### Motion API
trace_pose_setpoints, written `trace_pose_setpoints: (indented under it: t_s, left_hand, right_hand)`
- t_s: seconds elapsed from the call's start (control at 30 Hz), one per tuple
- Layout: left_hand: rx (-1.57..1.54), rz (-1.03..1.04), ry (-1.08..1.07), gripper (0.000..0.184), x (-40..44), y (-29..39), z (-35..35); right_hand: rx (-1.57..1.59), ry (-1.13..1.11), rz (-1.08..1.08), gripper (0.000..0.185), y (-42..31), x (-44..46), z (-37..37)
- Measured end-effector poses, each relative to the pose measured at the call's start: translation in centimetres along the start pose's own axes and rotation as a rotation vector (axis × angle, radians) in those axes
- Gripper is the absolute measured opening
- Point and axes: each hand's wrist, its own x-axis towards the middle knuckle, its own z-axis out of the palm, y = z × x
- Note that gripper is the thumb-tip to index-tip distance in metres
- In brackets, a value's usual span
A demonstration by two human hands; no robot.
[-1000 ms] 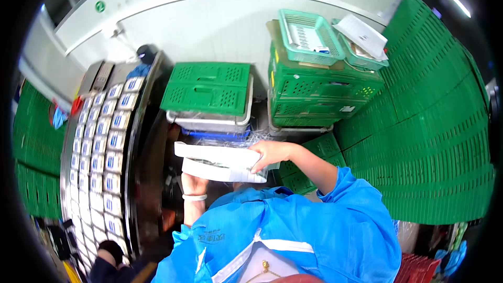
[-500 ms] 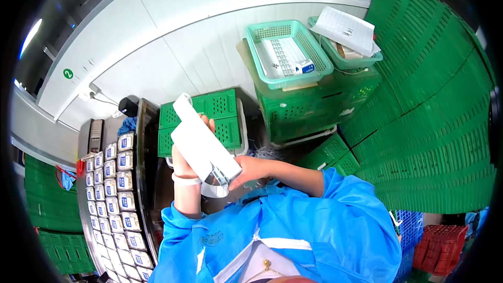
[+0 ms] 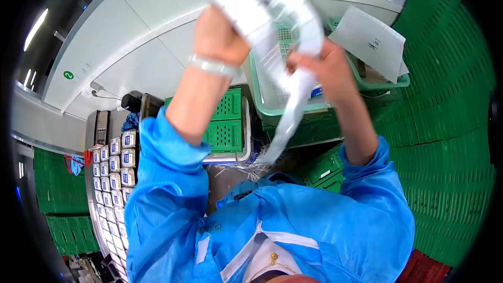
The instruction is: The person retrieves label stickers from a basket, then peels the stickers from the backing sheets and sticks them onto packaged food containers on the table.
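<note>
Both hands are raised over the light green basket (image 3: pixel 257 86), with a long white strip of labels (image 3: pixel 262 29) looping between them, blurred by motion. My left hand (image 3: pixel 220 34), with a white band at its wrist, is closed on the strip's left side. Fingers of my right hand (image 3: pixel 327 65) pinch the strip further right, above the basket. One loose end of the strip hangs down toward my chest. Inside the basket, part of a blue and white item (image 3: pixel 316 92) shows behind the strip.
A second basket (image 3: pixel 403 81) with a paper sheet (image 3: pixel 369 42) stands at the right. Green crates (image 3: pixel 228 136) sit below the hands. Rows of packed containers (image 3: pixel 128 158) fill a metal table at the left. Stacked green crates (image 3: pixel 445 99) line the right side.
Both hands have risen and moved right, from over the green crates to over the basket. The white roll or bundle they held is now spread into a long, looping strip.
</note>
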Motion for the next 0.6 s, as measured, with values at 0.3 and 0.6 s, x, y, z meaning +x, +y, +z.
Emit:
trace_pose_setpoints:
  t_s: [0.3, 0.6]
  left_hand:
    - [-0.586, -0.210, -0.203, 0.044, 8.4, -6.9, 7.4]
    - [0.637, -0.701, -0.431, 0.057, 4.4, -24.1, 13.6]
  right_hand:
    - [-0.576, 0.117, -0.152, 0.030, 2.8, 12.1, -16.8]
    - [-1.474, 0.100, 0.081, 0.044, 11.0, 11.0, -20.1]
